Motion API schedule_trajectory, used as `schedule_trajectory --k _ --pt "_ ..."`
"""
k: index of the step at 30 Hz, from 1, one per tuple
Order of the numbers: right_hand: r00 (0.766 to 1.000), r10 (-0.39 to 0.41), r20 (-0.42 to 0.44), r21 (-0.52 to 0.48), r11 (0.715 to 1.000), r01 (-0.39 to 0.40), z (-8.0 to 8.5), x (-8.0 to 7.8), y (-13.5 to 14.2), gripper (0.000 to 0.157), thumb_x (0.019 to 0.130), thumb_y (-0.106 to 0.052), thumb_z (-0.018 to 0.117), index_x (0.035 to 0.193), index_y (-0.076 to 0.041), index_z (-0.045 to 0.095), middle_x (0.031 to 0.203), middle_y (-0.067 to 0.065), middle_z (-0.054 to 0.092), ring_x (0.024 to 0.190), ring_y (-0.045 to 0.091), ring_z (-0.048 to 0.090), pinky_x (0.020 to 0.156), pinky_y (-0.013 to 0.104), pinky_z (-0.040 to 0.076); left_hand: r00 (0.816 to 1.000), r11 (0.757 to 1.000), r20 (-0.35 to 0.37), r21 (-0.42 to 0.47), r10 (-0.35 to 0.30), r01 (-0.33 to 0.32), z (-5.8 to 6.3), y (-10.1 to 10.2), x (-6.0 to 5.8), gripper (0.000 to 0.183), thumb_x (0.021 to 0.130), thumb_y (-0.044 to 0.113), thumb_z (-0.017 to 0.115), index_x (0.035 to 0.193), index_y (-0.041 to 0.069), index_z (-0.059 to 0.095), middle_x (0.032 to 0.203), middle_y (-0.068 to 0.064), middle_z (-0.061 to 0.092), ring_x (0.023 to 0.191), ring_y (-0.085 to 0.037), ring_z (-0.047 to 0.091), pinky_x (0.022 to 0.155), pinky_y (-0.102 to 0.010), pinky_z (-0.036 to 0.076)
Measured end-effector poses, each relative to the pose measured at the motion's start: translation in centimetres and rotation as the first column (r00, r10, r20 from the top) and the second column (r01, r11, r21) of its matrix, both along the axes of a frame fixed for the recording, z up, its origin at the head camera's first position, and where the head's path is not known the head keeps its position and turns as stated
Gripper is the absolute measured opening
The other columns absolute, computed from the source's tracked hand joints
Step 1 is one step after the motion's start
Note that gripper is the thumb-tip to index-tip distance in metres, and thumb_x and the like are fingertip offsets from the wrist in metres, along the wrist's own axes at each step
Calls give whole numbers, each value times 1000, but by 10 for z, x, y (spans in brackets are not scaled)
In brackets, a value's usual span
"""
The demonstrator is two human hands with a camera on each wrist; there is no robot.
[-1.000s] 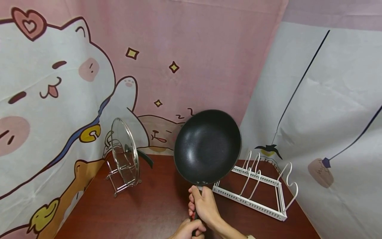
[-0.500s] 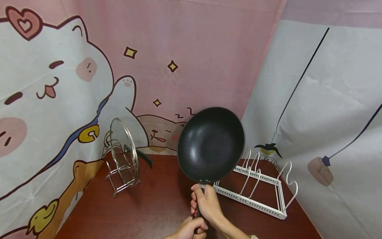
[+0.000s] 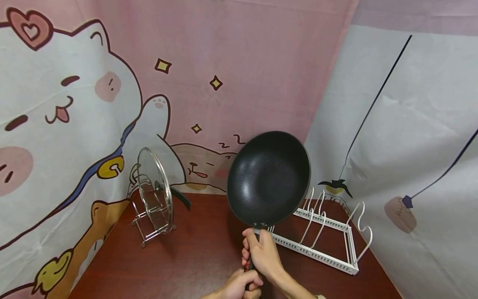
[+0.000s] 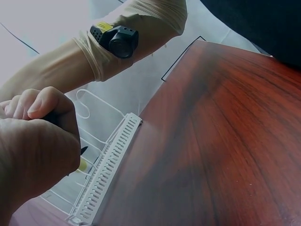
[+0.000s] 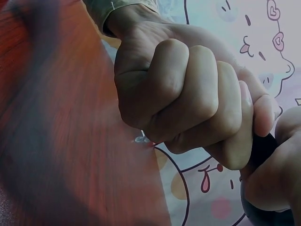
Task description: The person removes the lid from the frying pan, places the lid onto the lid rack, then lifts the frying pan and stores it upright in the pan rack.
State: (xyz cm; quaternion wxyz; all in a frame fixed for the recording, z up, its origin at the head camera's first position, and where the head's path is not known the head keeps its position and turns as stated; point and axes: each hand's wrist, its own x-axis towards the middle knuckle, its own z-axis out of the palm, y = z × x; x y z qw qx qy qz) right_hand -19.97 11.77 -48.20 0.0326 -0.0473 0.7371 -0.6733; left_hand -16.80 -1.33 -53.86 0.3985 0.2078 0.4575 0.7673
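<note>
A black wok point(image 3: 269, 178) is tilted up above the table, its dark inside facing me in the head view. My right hand point(image 3: 264, 254) grips its handle point(image 3: 257, 234) just below the pan. Lower down, near the handle's end, my left hand point(image 3: 240, 285) wraps round the same handle. In the right wrist view the left hand point(image 5: 188, 89) shows curled fingers, while part of the right hand point(image 5: 277, 172) shows at the edge. Both hands cover most of the handle. The left wrist view has the left hand point(image 4: 42, 132) in a fist at its left side.
A white adjustable rack point(image 3: 313, 245) with wire dividers stands right of the wok, partly behind it. At the left, a glass lid point(image 3: 169, 195) stands upright in a chrome wire rack point(image 3: 149, 236). Printed curtains point(image 3: 261, 62) hang behind the reddish-brown table point(image 3: 157, 270).
The wok has moved right and slightly up, with both hands holding its handle. The lid and the racks have stayed in place.
</note>
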Motion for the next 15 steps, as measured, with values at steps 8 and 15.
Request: schedule_trajectory --k 8,15 --pt "1000 -13 -3 44 999 14 3 0 4 23 117 -17 54 116 4 62 65 4 60 49 15 65 53 33 60 1000 999 -9 34 -28 29 0 3 -1 39 102 7 45 66 21 33 51 20 31 45 5 21 44 -22 14" --pt "999 -31 -17 84 996 33 8 1 8 21 116 -14 54 116 4 64 66 5 62 50 16 66 54 33 62 997 995 16 64 -75 74 1 6 -1 41 102 9 44 65 24 34 50 22 34 44 5 22 43 -19 16"
